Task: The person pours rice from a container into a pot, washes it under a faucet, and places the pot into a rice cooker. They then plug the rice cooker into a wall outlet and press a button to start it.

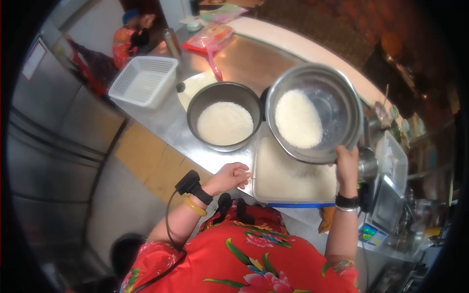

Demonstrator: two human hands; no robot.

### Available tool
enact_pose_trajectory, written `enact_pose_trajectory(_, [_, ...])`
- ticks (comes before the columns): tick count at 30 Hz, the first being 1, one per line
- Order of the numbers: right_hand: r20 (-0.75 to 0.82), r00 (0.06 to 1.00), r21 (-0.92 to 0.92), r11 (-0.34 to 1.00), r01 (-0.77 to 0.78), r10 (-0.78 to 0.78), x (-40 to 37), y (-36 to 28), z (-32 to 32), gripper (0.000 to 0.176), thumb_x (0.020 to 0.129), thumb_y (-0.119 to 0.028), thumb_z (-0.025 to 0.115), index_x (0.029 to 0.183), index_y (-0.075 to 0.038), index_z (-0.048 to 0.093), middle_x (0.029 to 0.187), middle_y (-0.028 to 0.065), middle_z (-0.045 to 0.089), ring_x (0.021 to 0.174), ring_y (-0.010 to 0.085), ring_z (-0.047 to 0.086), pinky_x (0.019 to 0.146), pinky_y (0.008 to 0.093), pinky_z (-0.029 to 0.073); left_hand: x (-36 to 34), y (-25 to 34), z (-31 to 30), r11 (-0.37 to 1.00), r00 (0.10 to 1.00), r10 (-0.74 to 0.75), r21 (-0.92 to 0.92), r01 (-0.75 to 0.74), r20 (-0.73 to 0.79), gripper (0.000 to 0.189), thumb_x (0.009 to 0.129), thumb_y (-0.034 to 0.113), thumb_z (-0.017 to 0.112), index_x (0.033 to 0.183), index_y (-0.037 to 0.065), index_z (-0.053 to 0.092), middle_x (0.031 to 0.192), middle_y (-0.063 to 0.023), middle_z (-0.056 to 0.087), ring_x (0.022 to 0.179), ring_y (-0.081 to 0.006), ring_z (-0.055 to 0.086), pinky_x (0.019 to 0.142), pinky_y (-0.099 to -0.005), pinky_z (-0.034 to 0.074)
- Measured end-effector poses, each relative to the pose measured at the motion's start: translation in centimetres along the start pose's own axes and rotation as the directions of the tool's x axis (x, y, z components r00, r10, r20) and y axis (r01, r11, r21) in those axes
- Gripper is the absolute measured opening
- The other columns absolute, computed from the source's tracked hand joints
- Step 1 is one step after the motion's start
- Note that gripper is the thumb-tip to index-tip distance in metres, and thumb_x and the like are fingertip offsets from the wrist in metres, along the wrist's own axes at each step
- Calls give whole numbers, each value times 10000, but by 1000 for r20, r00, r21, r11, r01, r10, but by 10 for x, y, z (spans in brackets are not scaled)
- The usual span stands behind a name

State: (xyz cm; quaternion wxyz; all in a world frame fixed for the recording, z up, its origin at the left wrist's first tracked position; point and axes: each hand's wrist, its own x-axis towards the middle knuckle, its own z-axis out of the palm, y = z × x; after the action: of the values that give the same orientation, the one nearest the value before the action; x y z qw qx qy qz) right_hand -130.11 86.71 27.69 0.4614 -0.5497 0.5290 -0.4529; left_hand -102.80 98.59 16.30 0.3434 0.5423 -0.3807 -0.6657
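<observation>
My right hand (346,163) grips the near rim of a large steel bowl (339,105). The bowl is tilted, and a mound of white rice (298,119) lies in its left side. Below the bowl's near edge is a rectangular bin (255,171) full of rice. My left hand (229,177) hovers by the bin's left edge, fingers loosely curled and a little apart, with nothing visible in them. A dark round cooking pot (195,105) with rice in its bottom stands left of the bowl, on the steel counter (168,129).
A white plastic basket (141,95) stands at the counter's left end, near a steel flask (172,43). Behind the pot lies a red plastic packet (209,38). To the right are a digital scale (371,234) and another white basket (392,158). A person (131,39) is far left.
</observation>
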Motion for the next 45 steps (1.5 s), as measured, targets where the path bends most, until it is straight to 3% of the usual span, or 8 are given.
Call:
enact_pose_trajectory(5, [-46,995,-104,991,81,-86,18,-15,88,420,752,21,392,1172,29,383,891,160,562,588,179,564,483,282,451,-16,-4,-64,1000,991,15,9,-14,-133,304,847,190,569,1060,-15,497,769,-75,630,622,-86,562,580,-207,453])
enact_pose_trajectory(7, [40,658,-514,549,659,-752,30,3,120,552,724,72,409,1264,-6,325,968,198,551,786,278,594,619,339,482,-23,-5,-85,998,982,40,-30,-47,-187,290,845,178,567,1056,-10,499,785,-87,630,662,-98,567,597,-212,460])
enact_pose_trajectory(12, [166,787,-563,598,570,-594,8,-5,170,737,623,143,506,1297,-90,319,1109,186,496,973,362,524,747,362,481,-25,-5,-123,996,972,75,-25,-83,-225,252,849,144,541,1049,-5,500,798,-91,631,665,-104,570,623,-217,468])
enact_pose_trajectory(15, [293,611,-562,384,732,-736,4,-5,177,819,521,176,557,1271,-95,370,1155,141,482,956,331,541,725,329,496,-23,-4,-135,993,966,99,-39,-111,-240,245,838,130,549,1032,-12,503,770,-84,621,652,-109,575,600,-212,460])
enact_pose_trajectory(27, [-62,857,-534,743,404,-512,-42,-12,46,635,710,160,354,1313,-33,313,1321,159,371,1234,259,346,1017,332,251,-1,-1,-136,1000,975,30,1,-30,-221,170,851,161,533,923,10,557,770,-57,611,652,-117,578,615,-226,470])
enact_pose_trajectory(36, [-240,941,-872,479,-101,-239,-79,71,-23,650,698,137,384,1302,-95,315,1157,221,479,990,400,507,747,425,453,-5,-3,-115,971,999,-45,233,49,-20,216,842,220,569,897,11,555,779,-63,608,644,-107,567,615,-221,468])
enact_pose_trajectory(39, [-143,951,-873,487,10,-276,-83,73,-6,634,715,97,408,1309,-89,285,1122,245,478,906,407,527,705,426,453,-4,11,-71,996,992,-37,85,26,123,171,827,165,592,886,10,548,799,-52,610,704,-106,585,646,-218,473])
enact_pose_trajectory(45, [-10,996,-553,830,66,-85,-77,87,22,613,716,34,418,1304,-52,269,1064,286,488,843,428,538,731,425,448,9,12,-37,991,988,-78,123,62,135,178,822,162,600,901,11,550,808,-55,614,725,-102,580,675,-219,468])
